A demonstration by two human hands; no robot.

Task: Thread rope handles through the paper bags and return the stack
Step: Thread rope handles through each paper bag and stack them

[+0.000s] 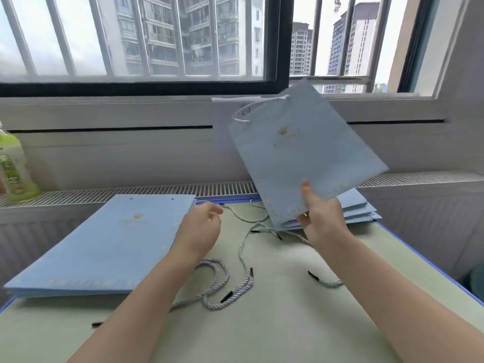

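My right hand grips the bottom edge of a flat light-blue paper bag and holds it up, tilted, above the table's right side. A white rope handle loops from the bag's top edge. Under it lies a stack of blue bags. Another stack of flat blue bags lies at the left, punched holes near its far edge. My left hand hovers over that stack's right edge, fingers loosely curled, holding nothing. Several loose grey-white ropes with black tips lie on the table between my arms.
The table has a pale green top with a blue rim. A green drink bottle stands on the vent ledge at far left. A barred window and sill run along the back, close behind the table.
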